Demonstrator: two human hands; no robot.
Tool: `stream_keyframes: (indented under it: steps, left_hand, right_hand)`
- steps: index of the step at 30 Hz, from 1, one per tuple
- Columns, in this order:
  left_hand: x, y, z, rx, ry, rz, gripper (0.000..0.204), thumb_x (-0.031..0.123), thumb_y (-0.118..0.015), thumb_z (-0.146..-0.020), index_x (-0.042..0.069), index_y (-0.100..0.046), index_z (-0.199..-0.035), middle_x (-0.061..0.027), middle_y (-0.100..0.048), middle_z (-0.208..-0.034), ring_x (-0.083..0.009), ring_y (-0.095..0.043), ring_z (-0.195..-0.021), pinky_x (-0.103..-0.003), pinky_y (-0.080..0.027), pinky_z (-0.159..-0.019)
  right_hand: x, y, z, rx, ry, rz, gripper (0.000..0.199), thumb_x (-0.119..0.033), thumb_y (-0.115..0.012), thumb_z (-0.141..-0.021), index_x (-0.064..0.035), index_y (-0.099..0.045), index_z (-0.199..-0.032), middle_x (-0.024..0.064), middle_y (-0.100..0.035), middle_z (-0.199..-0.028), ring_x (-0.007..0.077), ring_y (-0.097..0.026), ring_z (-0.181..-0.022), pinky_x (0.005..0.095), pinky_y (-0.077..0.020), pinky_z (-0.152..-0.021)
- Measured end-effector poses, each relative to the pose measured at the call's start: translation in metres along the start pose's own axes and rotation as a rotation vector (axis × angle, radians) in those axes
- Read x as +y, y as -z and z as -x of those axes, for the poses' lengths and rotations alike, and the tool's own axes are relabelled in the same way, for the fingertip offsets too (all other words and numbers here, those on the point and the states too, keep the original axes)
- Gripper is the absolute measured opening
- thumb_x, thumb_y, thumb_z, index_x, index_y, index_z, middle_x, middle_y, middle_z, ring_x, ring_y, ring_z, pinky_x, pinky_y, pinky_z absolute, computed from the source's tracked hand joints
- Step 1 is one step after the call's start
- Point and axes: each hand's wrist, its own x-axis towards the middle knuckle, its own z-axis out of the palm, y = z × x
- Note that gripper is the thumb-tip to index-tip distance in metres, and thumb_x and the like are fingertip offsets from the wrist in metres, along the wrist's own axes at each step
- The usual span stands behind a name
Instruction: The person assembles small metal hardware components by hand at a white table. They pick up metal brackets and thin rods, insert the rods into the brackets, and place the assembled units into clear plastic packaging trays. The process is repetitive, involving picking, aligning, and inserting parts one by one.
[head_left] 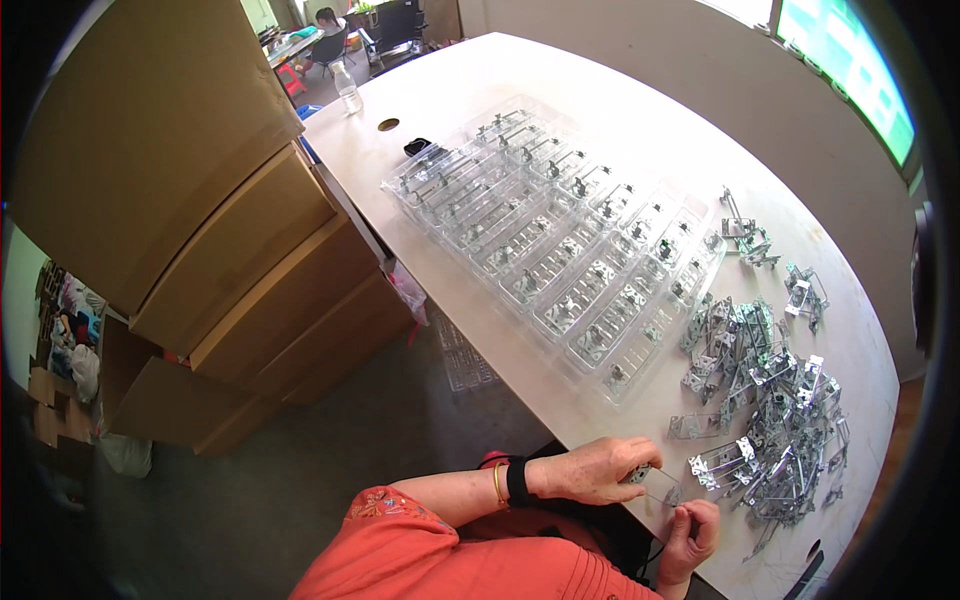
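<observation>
My left hand [598,470] is closed on one end of a small metal bracket with thin rods [662,484], above the near edge of the table. The fingers of my right hand [692,537] pinch the bracket's other end, so it spans the gap between both hands. Just right of them lies a heap of similar shiny metal brackets [775,385], tangled together. Beyond my hands sits a clear plastic tray [592,382] with long compartments, many of them holding metal brackets laid in rows.
The white table [480,75] carries a clear bottle [347,88] and a small black object [417,147] at the far left. Tall cardboard boxes [170,130] stand left of the table. Another clear tray [463,357] is below its edge. A person [328,20] sits far back.
</observation>
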Motion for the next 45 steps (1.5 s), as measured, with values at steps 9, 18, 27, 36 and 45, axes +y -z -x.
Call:
stream_keyframes:
  steps: [9, 18, 27, 36, 45]
  left_hand:
    - [0.003, 0.002, 0.000, -0.004, 0.005, 0.000, 0.041, 0.005, -0.075, -0.086, 0.001, -0.058, -0.123, -0.0126, -0.058, -0.098, -0.0252, -0.062, -0.072, -0.038, -0.051, -0.066]
    - [0.001, 0.001, 0.000, -0.003, -0.003, -0.001, 0.040, 0.005, -0.075, -0.087, 0.001, -0.057, -0.123, -0.0128, -0.058, -0.098, -0.0255, -0.061, -0.072, -0.039, -0.051, -0.066]
    - [0.001, 0.000, 0.000, 0.000, 0.004, -0.007, 0.040, 0.006, -0.075, -0.087, 0.001, -0.058, -0.122, -0.0130, -0.058, -0.098, -0.0260, -0.062, -0.072, -0.039, -0.051, -0.066]
    - [0.005, 0.000, -0.001, 0.008, 0.021, 0.003, 0.040, 0.007, -0.076, -0.086, 0.001, -0.058, -0.121, -0.0127, -0.057, -0.095, -0.0260, -0.061, -0.071, -0.039, -0.050, -0.064]
    - [0.007, 0.002, -0.001, -0.004, 0.036, 0.011, 0.038, 0.005, -0.075, -0.083, -0.001, -0.056, -0.116, -0.0158, -0.059, -0.098, -0.0290, -0.062, -0.072, -0.041, -0.051, -0.067]
  right_hand:
    - [0.003, 0.000, 0.003, 0.014, -0.079, -0.033, 0.008, 0.004, -0.061, -0.101, -0.0025, -0.060, -0.106, 0.0054, -0.057, -0.102, 0.0086, -0.053, -0.074, 0.0219, -0.0446, -0.066]
    - [0.001, -0.002, 0.002, 0.018, -0.085, -0.061, 0.007, 0.002, -0.062, -0.101, -0.0028, -0.059, -0.106, 0.0054, -0.056, -0.100, 0.0089, -0.052, -0.074, 0.0223, -0.0439, -0.067]
    - [-0.001, -0.002, 0.002, 0.020, -0.092, -0.064, 0.006, 0.000, -0.063, -0.101, -0.0028, -0.058, -0.105, 0.0051, -0.055, -0.100, 0.0095, -0.052, -0.074, 0.0227, -0.0437, -0.067]
    - [-0.004, -0.002, 0.000, 0.012, -0.079, -0.043, 0.006, 0.002, -0.062, -0.102, -0.0023, -0.059, -0.105, 0.0054, -0.056, -0.102, 0.0092, -0.053, -0.074, 0.0225, -0.0447, -0.068]
    - [-0.001, -0.001, 0.003, 0.017, -0.115, -0.072, 0.007, 0.003, -0.060, -0.102, -0.0022, -0.060, -0.107, 0.0057, -0.056, -0.102, 0.0089, -0.054, -0.074, 0.0224, -0.0450, -0.068]
